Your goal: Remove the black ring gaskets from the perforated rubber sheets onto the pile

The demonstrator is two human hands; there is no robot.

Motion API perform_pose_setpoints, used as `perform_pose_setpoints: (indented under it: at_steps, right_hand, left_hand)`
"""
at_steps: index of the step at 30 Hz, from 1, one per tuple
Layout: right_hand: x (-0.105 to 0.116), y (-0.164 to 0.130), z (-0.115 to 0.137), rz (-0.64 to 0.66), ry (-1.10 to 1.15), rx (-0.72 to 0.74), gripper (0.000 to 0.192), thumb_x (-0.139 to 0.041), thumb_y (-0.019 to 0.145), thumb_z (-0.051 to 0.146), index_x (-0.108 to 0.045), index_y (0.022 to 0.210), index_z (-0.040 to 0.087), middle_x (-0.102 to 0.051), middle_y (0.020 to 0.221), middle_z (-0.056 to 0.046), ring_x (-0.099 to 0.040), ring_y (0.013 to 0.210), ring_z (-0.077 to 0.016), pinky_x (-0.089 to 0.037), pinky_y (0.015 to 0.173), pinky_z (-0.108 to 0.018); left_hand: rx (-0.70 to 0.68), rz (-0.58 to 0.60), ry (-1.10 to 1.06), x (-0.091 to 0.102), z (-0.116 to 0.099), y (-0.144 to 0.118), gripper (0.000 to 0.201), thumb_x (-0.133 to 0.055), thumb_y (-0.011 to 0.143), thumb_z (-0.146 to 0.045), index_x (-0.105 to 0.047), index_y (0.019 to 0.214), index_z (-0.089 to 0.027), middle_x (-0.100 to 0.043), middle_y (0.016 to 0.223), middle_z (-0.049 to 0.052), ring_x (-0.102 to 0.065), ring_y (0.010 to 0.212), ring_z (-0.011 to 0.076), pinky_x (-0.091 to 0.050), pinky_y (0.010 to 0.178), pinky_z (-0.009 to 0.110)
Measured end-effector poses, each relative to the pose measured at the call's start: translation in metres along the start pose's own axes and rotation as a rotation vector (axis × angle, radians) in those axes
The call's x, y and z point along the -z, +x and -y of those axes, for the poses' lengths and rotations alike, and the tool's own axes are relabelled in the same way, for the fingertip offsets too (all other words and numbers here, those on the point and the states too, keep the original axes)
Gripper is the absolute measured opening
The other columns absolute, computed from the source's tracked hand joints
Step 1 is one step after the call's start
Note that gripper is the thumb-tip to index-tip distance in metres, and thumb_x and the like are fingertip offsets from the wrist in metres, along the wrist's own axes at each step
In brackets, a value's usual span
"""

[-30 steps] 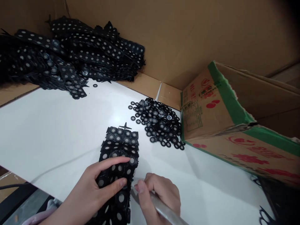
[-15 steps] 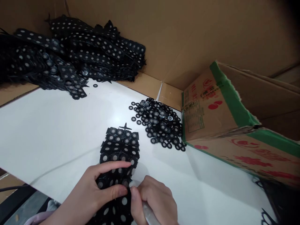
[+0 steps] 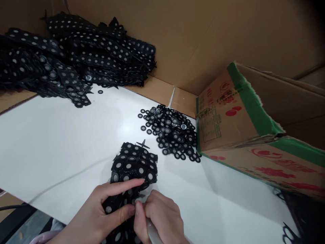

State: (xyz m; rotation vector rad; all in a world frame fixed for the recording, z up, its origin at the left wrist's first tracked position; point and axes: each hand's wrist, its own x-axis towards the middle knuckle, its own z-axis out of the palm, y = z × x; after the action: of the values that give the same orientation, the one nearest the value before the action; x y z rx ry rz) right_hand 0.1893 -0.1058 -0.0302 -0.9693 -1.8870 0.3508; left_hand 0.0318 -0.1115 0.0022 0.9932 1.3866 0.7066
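Note:
A black rubber sheet of round rings with pale centres [image 3: 129, 162] lies bent on the white board [image 3: 76, 135]. My left hand [image 3: 101, 211] grips it from the left, thumb and forefinger pressing on its face. In my right hand [image 3: 161, 217] is a pen-shaped tool with a pale grey handle [image 3: 153, 232], held like a pencil. The tool's front end is by the sheet's right edge near my left thumb; my fingers hide what kind of tip it has. The lower part of the sheet is partly covered by both hands.
Loose black rings [image 3: 175, 134] are heaped at the back, against a cardboard box [image 3: 223, 125] with green tape. More dotted sheets [image 3: 101, 51] are piled at the back left, a single ring [image 3: 100, 92] beside them. Scissors handles [image 3: 289, 234] show at the lower right.
The sheet's far end has swung to the right and bends more at my left forefinger. My right hand and its tool have shifted slightly left, closer to my left thumb.

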Motion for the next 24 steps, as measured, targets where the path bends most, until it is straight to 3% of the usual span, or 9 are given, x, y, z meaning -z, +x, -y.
perform_pose_setpoints:
  at_steps: [4, 8, 11, 15, 20, 24]
  right_hand:
    - [0.0, 0.003, -0.003, -0.031, 0.078, 0.023, 0.031, -0.05, 0.085, 0.001, -0.039, 0.068, 0.024, -0.039, 0.051, 0.007, -0.034, 0.041, -0.0098, -0.022, 0.04, -0.027]
    - [0.018, 0.012, -0.009, 0.082, 0.265, -0.125, 0.029, -0.053, 0.086, 0.005, -0.04, 0.068, 0.023, -0.047, 0.054, 0.006, -0.043, 0.044, -0.0084, -0.03, 0.042, -0.022]
    - [0.03, 0.015, -0.011, 0.02, 0.368, -0.218, 0.029, -0.051, 0.088, 0.007, -0.039, 0.067, 0.023, -0.049, 0.052, 0.005, -0.045, 0.044, -0.0085, -0.034, 0.042, -0.02]
    - [0.032, 0.014, -0.008, -0.001, 0.354, -0.178, 0.03, -0.052, 0.085, 0.003, -0.041, 0.066, 0.023, -0.046, 0.051, 0.006, -0.042, 0.043, -0.0085, -0.033, 0.041, -0.021]
    - [0.03, 0.012, -0.003, 0.03, 0.281, -0.148, 0.029, -0.052, 0.086, 0.002, -0.045, 0.066, 0.022, -0.049, 0.05, 0.005, -0.043, 0.042, -0.0082, -0.032, 0.041, -0.023]
    - [0.032, 0.011, -0.002, 0.048, 0.219, -0.118, 0.03, -0.052, 0.088, 0.005, -0.047, 0.064, 0.022, -0.051, 0.048, 0.006, -0.045, 0.038, -0.0079, -0.033, 0.041, -0.022]
  left_hand:
    - [-0.001, -0.012, -0.007, 0.003, 0.001, 0.0, 0.035, -0.077, 0.078, -0.032, -0.078, 0.112, -0.039, -0.079, 0.117, -0.006, -0.07, 0.114, 0.028, -0.057, 0.099, 0.032]
    - [0.018, -0.038, -0.062, 0.008, 0.002, 0.002, 0.048, -0.082, 0.073, -0.033, -0.073, 0.12, -0.041, -0.074, 0.127, -0.006, -0.063, 0.125, 0.028, -0.048, 0.109, 0.035]
    - [0.005, -0.084, 0.017, 0.01, 0.001, 0.003, 0.037, -0.08, 0.075, -0.038, -0.077, 0.112, -0.041, -0.076, 0.123, -0.006, -0.064, 0.122, 0.0292, -0.049, 0.108, 0.038]
    - [-0.03, -0.085, 0.114, 0.008, 0.0, 0.0, 0.013, -0.073, 0.08, -0.04, -0.081, 0.09, -0.038, -0.081, 0.102, -0.004, -0.071, 0.106, 0.0282, -0.055, 0.099, 0.036]
    - [-0.009, -0.103, 0.127, 0.004, -0.001, -0.007, 0.023, -0.071, 0.08, -0.041, -0.08, 0.102, -0.039, -0.079, 0.114, -0.003, -0.069, 0.114, 0.0291, -0.057, 0.096, 0.035]
    - [0.036, -0.031, 0.088, 0.003, -0.006, -0.007, 0.026, -0.078, 0.076, -0.042, -0.08, 0.101, -0.036, -0.082, 0.105, -0.002, -0.074, 0.101, 0.0287, -0.061, 0.089, 0.034]
